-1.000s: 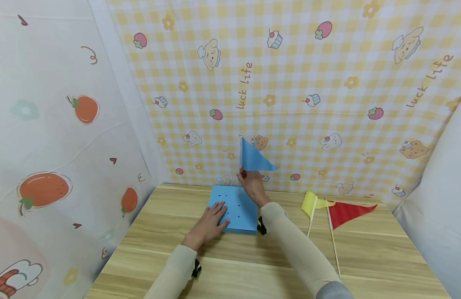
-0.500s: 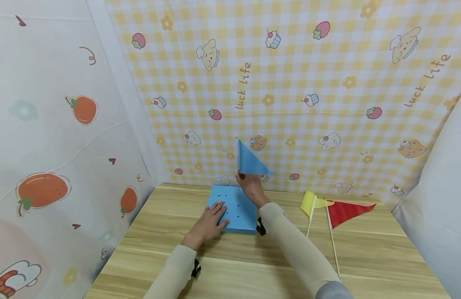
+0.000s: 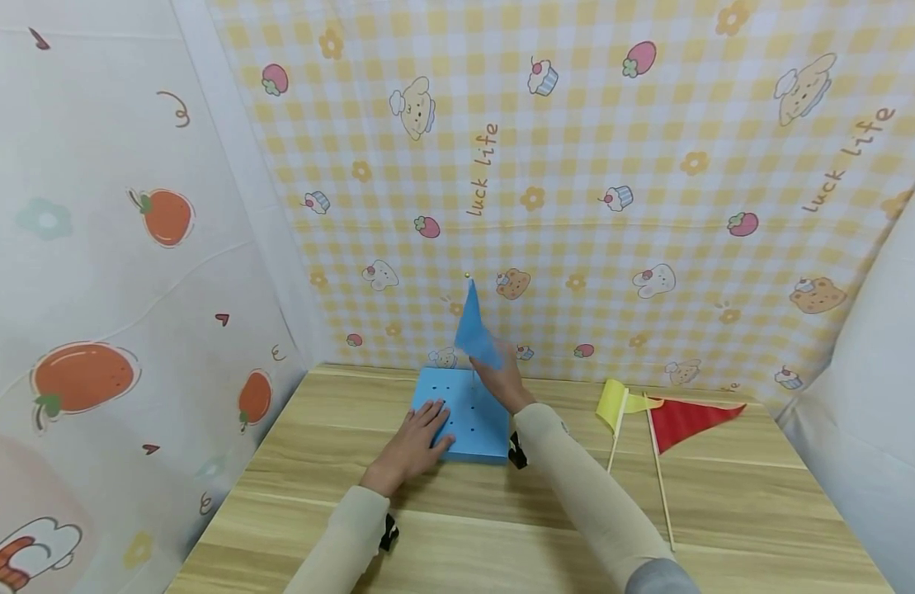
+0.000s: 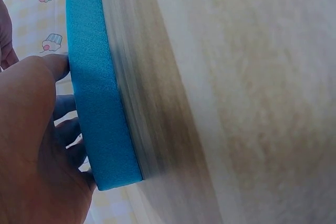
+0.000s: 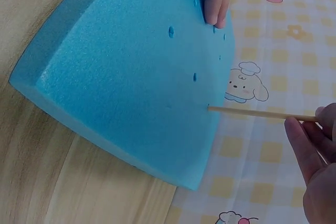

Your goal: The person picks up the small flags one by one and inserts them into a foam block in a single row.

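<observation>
A blue foam block (image 3: 487,450) with several small holes lies flat near the back of the table. My left hand (image 3: 411,444) rests on its left part with straight fingers spread; in the left wrist view the thumb and fingers lie along the upper edge of the foam (image 4: 102,103). My right hand (image 3: 506,381) pinches the thin wooden stick of a blue pennant flag (image 3: 474,334) over the block's back right part. In the right wrist view, the tip of the stick (image 5: 252,112) sits at a hole in the foam. The blue cloth overlaps my right fingers.
To the right, a yellow flag (image 3: 611,404) and a red flag (image 3: 687,425) lie on the wooden table (image 3: 294,511), sticks pointing toward me. A yellow checked cloth (image 3: 576,165) hangs right behind the table. White printed cloth (image 3: 108,272) closes off the left side.
The blue cloth has swung from pointing right to hanging in front of my right hand. The top of its stick has shifted slightly left and down. My left hand stays put.
</observation>
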Available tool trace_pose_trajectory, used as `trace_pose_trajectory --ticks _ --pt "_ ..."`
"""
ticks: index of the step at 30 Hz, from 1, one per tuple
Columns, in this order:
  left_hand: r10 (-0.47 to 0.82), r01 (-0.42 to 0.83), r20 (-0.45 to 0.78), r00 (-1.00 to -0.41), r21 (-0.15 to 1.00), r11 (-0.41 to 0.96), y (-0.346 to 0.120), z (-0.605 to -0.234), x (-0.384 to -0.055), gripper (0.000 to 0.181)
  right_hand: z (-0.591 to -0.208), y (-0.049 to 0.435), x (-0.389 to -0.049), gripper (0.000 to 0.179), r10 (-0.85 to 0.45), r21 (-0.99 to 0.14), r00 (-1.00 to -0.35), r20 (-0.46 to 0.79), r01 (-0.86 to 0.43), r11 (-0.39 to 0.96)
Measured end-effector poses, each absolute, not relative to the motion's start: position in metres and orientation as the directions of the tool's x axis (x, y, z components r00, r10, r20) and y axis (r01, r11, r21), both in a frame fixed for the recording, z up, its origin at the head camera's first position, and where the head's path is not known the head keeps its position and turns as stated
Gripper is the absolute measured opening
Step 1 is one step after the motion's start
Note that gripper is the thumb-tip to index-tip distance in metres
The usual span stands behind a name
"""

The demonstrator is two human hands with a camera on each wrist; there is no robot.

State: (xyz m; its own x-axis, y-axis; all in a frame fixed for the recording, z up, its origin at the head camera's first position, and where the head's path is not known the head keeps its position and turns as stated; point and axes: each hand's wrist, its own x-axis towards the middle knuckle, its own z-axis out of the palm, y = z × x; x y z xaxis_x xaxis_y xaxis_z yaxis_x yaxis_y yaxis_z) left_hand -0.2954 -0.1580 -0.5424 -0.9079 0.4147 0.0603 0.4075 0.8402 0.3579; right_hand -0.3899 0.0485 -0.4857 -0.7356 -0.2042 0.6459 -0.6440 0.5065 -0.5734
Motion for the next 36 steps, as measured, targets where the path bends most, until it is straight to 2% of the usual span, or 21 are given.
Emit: trace_pose_trajectory --ticks 1,3,6,12,16,22,36 --pt "0.415 0.408 0.064 -0.908 0.36 0.839 -0.158 -0.5424 -0.2953 0.063 -0.4844 0.0473 -0.3902 0.01 -0.145 -0.67 -0.775 0.616 -0.611 0.42" --pt "0.414 0.408 0.066 -0.908 0.362 0.838 -0.1579 -0.5426 -0.2952 0.062 -0.4835 0.0463 -0.3934 0.007 -0.159 -0.61 -0.787 0.595 -0.572 0.548" --pt "0.413 0.406 0.063 -0.908 0.364 0.838 -0.158 -0.5423 -0.2948 0.062 -0.4808 0.0442 -0.3961 0.007 -0.156 -0.585 -0.827 0.54 -0.502 0.637" --pt "0.409 0.402 0.062 -0.91 0.364 0.84 -0.158 -0.5433 -0.2946 0.062 -0.4802 0.0429 -0.3948 0.017 -0.108 -0.667 -0.879 0.464 -0.427 0.61" --pt "0.407 0.4 0.063 -0.911 0.369 0.839 -0.1579 -0.5431 -0.2939 0.062 -0.4808 0.0428 -0.3955 0.009 -0.112 -0.664 -0.879 0.464 -0.428 0.613" --pt "0.408 0.402 0.068 -0.91 0.374 0.835 -0.1575 -0.5433 -0.2943 0.062 -0.48 0.0427 -0.3969 0.006 -0.118 -0.655 -0.87 0.479 -0.444 0.612" --pt "0.411 0.406 0.069 -0.909 0.367 0.837 -0.1575 -0.5445 -0.2962 0.062 -0.4788 0.0423 -0.397 0.011 -0.095 -0.667 -0.893 0.441 -0.397 0.631"
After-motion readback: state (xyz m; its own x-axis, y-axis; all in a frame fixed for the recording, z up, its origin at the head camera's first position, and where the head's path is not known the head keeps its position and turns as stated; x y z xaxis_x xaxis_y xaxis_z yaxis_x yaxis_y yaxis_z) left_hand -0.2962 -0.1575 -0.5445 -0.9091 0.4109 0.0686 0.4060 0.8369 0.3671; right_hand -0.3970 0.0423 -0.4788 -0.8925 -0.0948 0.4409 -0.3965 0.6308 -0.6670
